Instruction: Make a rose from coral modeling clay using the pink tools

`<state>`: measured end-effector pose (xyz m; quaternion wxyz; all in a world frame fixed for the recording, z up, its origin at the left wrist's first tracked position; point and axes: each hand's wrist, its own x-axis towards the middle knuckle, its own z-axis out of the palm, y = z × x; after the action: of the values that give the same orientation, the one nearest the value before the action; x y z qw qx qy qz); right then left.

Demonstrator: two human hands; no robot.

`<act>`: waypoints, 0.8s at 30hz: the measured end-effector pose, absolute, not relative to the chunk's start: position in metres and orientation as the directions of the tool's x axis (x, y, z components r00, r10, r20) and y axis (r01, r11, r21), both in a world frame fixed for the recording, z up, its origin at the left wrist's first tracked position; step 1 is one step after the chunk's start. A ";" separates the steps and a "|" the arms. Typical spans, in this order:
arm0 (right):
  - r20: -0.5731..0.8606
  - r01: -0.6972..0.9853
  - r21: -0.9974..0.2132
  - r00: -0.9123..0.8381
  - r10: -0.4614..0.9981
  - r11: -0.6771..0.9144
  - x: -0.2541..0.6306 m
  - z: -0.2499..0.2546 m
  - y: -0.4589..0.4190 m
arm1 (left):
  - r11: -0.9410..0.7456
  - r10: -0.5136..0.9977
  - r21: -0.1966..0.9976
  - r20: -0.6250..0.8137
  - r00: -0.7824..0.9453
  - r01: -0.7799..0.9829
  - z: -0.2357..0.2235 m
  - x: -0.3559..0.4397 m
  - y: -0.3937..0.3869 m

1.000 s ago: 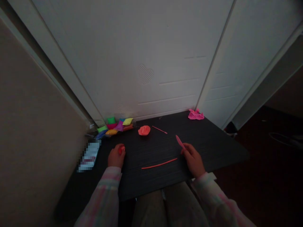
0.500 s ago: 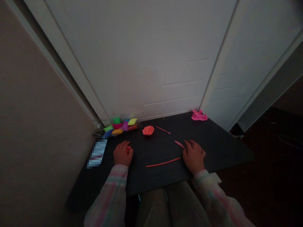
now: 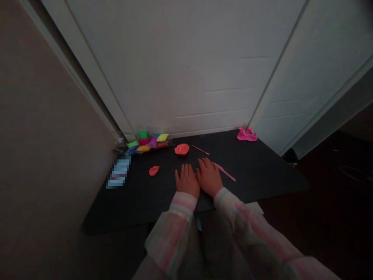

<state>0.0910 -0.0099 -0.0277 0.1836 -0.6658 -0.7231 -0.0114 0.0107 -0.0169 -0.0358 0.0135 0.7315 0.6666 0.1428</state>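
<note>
A: How did you find both hands?

B: The left hand [image 3: 187,182] and the right hand [image 3: 209,178] lay palm down on the bench [image 3: 122,210], side by side and seemingly touching, fingers stretched and a little spread, pinching nothing that I could see; what was beneath the palms I couldn't tell

A: And the pink knife [image 3: 225,173]?

B: Just to the right of the right hand, slanting outward, so near that, in my judgement, a sideways slip of that hand could have knocked it askew

A: Any other worry?

B: Uneven pressure: had something soft been under the palms, one leaning harder could have squashed that side thin. The coral cup-shaped piece [image 3: 182,149] sat just beyond the left hand's fingertips, so too long a forward push could have dented it, and the small red lump [image 3: 154,171], left of that hand, risked flattening from a careless outward swing
</note>
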 end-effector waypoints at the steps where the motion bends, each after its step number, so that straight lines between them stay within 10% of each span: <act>1: 0.264 0.968 -0.222 -0.057 0.963 0.118 0.092 -0.030 -0.006 | -0.108 0.981 0.201 0.180 0.072 0.974 -0.037 0.010 -0.014; 24: 0.248 0.967 -0.233 -0.045 0.968 0.105 0.090 -0.040 0.027 | -0.022 0.992 0.173 0.127 0.000 0.985 -0.036 0.009 0.015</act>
<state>0.0900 0.0273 -0.0398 0.1726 -0.6690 -0.7230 0.0011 0.0089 0.0150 -0.0365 0.0170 0.7070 0.6990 0.1064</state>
